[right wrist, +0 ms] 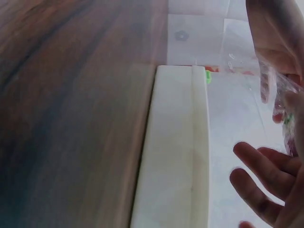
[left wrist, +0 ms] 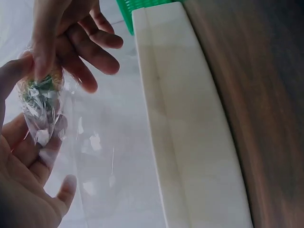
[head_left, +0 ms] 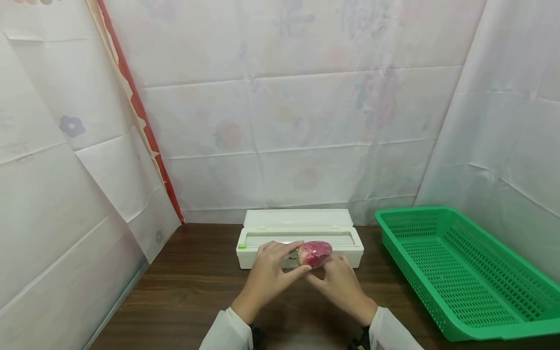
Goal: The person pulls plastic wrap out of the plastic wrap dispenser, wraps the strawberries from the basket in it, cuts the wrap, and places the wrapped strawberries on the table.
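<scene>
Both hands hold a pinkish-red fruit or vegetable (head_left: 315, 253) wrapped in clear plastic film, above the table and in front of a white cling film dispenser (head_left: 302, 242). My left hand (head_left: 270, 272) grips it from the left with thumb and fingers. From the right, my right hand (head_left: 340, 284) pinches it, thumb below, the other fingers spread in the left wrist view. There the gathered film (left wrist: 43, 111) hangs off its green-and-yellowish end, over the left fingers. Only a small wrapped part (right wrist: 289, 130) shows at the right wrist view's edge.
The dispenser's lid (head_left: 298, 218) stands raised at the back, and a green slider (head_left: 242, 246) sits at its left end. At the right is a green perforated basket (head_left: 455, 272). Patterned white sheeting (head_left: 284, 121) surrounds the dark wooden table (head_left: 188, 291).
</scene>
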A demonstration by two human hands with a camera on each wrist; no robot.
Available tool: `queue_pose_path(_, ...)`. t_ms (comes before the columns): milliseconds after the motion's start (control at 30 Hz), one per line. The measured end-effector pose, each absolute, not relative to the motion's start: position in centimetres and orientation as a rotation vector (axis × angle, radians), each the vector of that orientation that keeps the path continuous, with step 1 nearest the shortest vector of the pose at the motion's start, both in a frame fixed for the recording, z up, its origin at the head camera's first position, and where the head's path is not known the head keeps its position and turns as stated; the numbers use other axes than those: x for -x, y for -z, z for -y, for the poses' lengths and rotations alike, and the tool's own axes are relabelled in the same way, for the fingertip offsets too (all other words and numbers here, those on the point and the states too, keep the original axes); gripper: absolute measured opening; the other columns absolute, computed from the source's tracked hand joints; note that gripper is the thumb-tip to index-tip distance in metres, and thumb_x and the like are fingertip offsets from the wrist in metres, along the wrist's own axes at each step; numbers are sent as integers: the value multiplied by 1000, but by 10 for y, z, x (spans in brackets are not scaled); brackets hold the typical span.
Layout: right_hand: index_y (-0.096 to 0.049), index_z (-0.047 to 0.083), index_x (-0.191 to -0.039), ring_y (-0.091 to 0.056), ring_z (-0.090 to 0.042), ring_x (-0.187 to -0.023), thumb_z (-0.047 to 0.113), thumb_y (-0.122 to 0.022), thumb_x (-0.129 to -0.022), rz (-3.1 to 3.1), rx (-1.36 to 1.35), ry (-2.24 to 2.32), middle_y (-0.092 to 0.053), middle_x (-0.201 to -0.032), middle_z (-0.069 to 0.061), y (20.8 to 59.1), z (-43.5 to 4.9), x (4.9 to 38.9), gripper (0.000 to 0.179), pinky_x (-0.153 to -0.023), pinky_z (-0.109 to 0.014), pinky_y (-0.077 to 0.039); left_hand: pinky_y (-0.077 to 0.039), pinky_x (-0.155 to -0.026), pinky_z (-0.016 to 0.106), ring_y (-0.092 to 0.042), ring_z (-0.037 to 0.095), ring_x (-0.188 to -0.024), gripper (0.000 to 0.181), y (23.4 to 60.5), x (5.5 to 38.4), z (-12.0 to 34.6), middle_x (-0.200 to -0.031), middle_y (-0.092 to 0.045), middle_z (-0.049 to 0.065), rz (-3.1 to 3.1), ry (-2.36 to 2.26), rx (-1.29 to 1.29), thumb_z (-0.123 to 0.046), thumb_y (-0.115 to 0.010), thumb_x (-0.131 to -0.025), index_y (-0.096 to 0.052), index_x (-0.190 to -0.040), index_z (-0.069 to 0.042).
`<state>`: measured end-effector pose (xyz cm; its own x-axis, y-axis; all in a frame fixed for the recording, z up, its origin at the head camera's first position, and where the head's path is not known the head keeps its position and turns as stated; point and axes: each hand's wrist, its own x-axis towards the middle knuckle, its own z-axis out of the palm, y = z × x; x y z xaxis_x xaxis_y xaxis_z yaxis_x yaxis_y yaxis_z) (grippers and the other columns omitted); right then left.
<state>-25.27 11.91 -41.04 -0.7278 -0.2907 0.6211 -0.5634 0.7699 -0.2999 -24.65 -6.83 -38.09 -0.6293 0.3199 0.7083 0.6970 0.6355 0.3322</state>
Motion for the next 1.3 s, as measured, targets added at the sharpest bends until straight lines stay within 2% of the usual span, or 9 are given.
queue_pose_path(67,-66,14,-107,-57,-8,-87,43,-73,-74,2409,-675,-663,-69,-96,3,409,-121,253,43,-76,-44,-43,-40,-95,48,-53,5,-94,54,380,247,70,-98,-69,-8,2252,797,788,-52,-71,-75,-63,-121,-25)
queue_pose_path(133,-65,15,-106,-57,-6,-83,39,-74,-74,2419,-702,-693,-69,-93,4,408,-124,255,41,-75,-41,-46,-40,-94,48,-52,5,-94,54,379,248,72,-97,-68,-8,2254,784,783,-51,-72,-74,-62,-121,-26)
queue_pose_path(267,-60,14,-111,-56,-1,-76,22,-74,-74,2427,-698,-864,-66,-86,7,403,-131,258,41,-69,-33,-54,-41,-93,48,-52,6,-94,54,379,249,75,-97,-69,-8,2257,748,766,-50,-73,-73,-62,-121,-27)
queue_pose_path(400,-55,11,-119,-58,-2,-82,10,-68,-75,2313,-663,-989,-66,-93,3,394,-140,259,46,-69,-34,-57,-42,-92,49,-53,7,-94,54,379,249,77,-98,-69,-6,2254,718,760,-50,-74,-73,-64,-120,-25)
queue_pose_path(567,-60,10,-113,-61,-8,-88,2,-64,-79,2165,-752,-1004,-68,-102,-3,388,-145,261,35,-72,-35,-57,-41,-92,49,-54,7,-95,55,380,251,79,-99,-70,-6,2239,725,757,-45,-78,-71,-64,-119,-24)
queue_pose_path(700,-63,9,-113,-62,-8,-85,-5,-65,-78,2156,-797,-1100,-68,-104,-5,388,-143,260,37,-71,-32,-57,-41,-93,49,-53,7,-97,54,380,250,80,-102,-69,-6,2262,743,759,-45,-76,-72,-63,-120,-24)
queue_pose_path(900,-63,2,-113,-63,-13,-82,-9,-64,-79,2218,-744,-1273,-68,-102,-13,373,-136,246,35,-68,-34,-58,-42,-92,49,-53,7,-97,53,380,250,81,-104,-69,-5,2256,754,781,-47,-74,-75,-62,-122,-25)
queue_pose_path(1067,-59,-3,-114,-64,-19,-86,-8,-62,-81,2294,-733,-1403,-65,-107,-18,355,-134,233,34,-71,-36,-57,-42,-90,50,-55,10,-97,54,380,252,82,-104,-69,-4,2214,785,829,-46,-73,-75,-62,-122,-21)
queue_pose_path(1300,-55,-2,-119,-62,-19,-93,-7,-60,-84,2293,-814,-1515,-60,-116,-19,366,-134,242,36,-71,-31,-57,-43,-89,50,-54,10,-97,54,380,253,83,-105,-68,-4,2197,838,867,-47,-71,-77,-62,-122,-20)
